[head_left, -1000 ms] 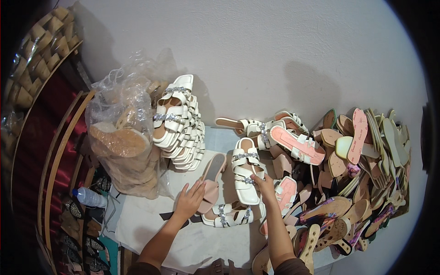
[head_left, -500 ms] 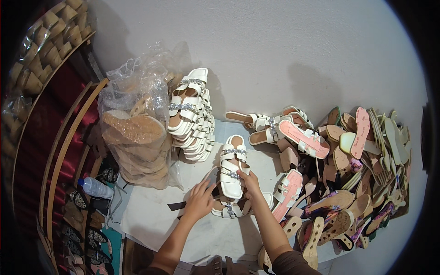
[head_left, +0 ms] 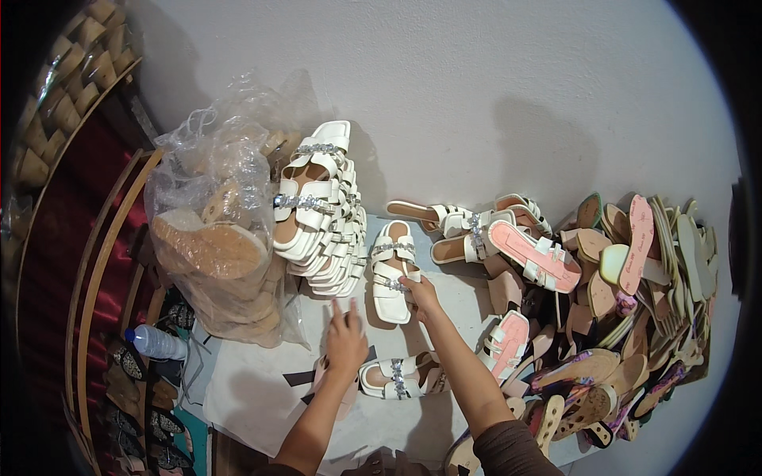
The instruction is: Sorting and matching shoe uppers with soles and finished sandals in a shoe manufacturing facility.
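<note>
A pair of white sandals with jewelled straps, overlapped with toes pointing opposite ways, is in my right hand, which grips them at their right side. My left hand is off them, fingers stretched out toward the base of a tall stack of matching white sandals. Its fingertips are slightly smeared by motion. On the table just below the held pair lies another white sandal with a jewelled strap, my right forearm partly covering its right end.
A clear plastic bag of tan shoe parts stands left of the stack. White sandals with pink insoles lie to the right, before a large heap of soles and heels. A water bottle is by the shelf at left.
My right hand has carried the sandal pair up and slightly left, away from the sandal on the table. My left hand has come off the pair and reaches forward toward the stack.
</note>
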Tool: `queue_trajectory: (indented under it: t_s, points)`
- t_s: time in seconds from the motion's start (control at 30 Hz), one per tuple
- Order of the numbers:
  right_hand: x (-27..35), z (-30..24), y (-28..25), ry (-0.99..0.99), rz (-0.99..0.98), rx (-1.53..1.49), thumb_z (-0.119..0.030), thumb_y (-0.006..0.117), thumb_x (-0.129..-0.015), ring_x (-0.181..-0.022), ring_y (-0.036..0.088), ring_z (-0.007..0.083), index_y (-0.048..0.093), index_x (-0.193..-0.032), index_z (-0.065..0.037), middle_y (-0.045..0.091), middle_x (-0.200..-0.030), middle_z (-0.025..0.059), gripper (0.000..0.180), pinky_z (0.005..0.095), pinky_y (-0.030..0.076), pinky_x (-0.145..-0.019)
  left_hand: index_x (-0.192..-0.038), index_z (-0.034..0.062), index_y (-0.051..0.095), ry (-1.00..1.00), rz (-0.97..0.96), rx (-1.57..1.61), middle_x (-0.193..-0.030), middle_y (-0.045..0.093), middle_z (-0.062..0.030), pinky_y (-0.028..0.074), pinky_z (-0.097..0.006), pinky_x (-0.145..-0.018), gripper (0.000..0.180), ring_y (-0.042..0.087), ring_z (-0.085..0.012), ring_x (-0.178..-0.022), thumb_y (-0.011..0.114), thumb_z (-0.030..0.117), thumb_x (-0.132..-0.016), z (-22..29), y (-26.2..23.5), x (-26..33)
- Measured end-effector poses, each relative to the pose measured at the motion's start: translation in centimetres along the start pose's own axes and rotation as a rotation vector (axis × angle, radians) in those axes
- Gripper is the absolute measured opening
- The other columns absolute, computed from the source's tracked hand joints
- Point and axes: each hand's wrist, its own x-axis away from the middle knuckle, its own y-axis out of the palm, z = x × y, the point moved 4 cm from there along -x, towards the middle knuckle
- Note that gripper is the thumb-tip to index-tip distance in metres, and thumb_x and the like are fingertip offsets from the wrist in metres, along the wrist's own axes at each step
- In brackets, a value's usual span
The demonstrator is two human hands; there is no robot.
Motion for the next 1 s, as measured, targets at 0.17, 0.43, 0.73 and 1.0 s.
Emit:
queue_trajectory:
  t_s: [0.17,0.43,0.73,1.0]
  points:
    - [-3.7,1.3,0.3,-0.077,0.028,0.051,-0.019,0.064,-0.080,-0.085,0.058,0.0207,0.052,-0.109,0.004,0.060,-0.097,0.0131,0.039,0.0307,0.045,-0.074,-0.134,0.0041,0.032,0.010,0.039,-0.082,-0.136,0.023,-0.0302,0.028,-0.048,-0.101,0.068,0.028,-0.0463,-0.123,0.060,0.010,-0.073,0.7,-0.6,-1.0]
    - [-5.2,0.2,0.0,-0.399,0.021,0.762,-0.031,0.057,-0.084,-0.095,0.055,0.0317,0.046,-0.113,0.008,0.056,-0.102,0.0233,0.050,0.0365,0.044,-0.080,-0.137,0.0081,0.029,0.284,-0.080,0.039,-0.140,0.026,-0.0190,0.023,-0.048,-0.104,0.071,0.027,-0.0356,-0.128,0.061,0.020,-0.075,5.3,3.5,-6.9]
    - [-1.4,-12.2,-1.7,-1.377,0.215,1.744,-0.011,0.054,-0.071,-0.106,0.047,0.0312,0.053,-0.109,0.002,0.052,-0.103,0.0178,0.040,0.0404,0.036,-0.093,-0.135,0.0186,0.034,0.478,-0.107,-0.186,-0.141,0.027,-0.0111,0.024,-0.048,-0.103,0.065,0.028,-0.0291,-0.129,0.062,0.025,-0.077,6.0,7.1,-10.0]
    - [-5.8,-14.0,0.0,-1.274,0.546,1.670,-0.009,0.053,-0.072,-0.099,0.051,0.0297,0.055,-0.105,-0.002,0.054,-0.101,0.0156,0.033,0.0379,0.040,-0.085,-0.122,0.0201,0.052,0.430,0.054,-0.291,-0.139,0.034,-0.0075,0.024,-0.053,-0.101,0.044,0.029,-0.0264,-0.129,0.056,0.023,-0.079,6.3,9.0,-12.2]
